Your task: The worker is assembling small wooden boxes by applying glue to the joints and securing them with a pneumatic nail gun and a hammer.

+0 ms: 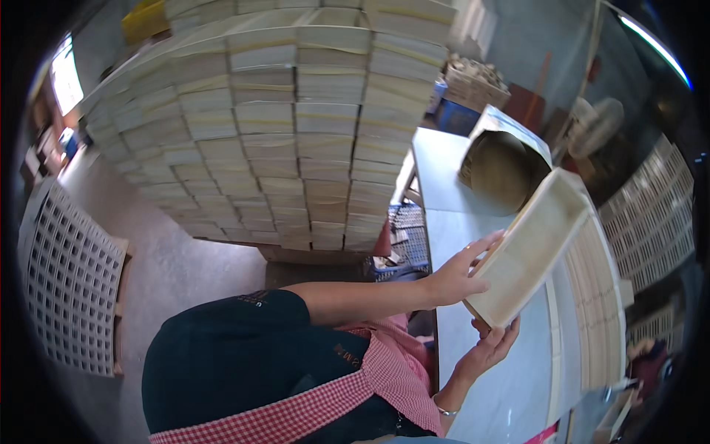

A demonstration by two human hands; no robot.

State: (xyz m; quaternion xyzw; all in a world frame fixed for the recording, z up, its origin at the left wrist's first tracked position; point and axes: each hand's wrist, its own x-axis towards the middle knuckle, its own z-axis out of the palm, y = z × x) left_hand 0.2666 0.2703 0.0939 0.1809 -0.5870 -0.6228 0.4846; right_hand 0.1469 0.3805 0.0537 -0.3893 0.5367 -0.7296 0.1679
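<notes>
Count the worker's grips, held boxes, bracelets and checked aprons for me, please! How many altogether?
Grips: 2 (left grip, right grip)
Held box: 1
Bracelet: 1
Checked apron: 1
Total: 5

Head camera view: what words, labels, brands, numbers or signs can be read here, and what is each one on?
Small lettering on the dark shirt, by the sleeve: too small to read surely.
Orange-brown characters on the shirt's front: small and tilted, not copied out here.
Pale tray in the hands: no writing visible.
</notes>
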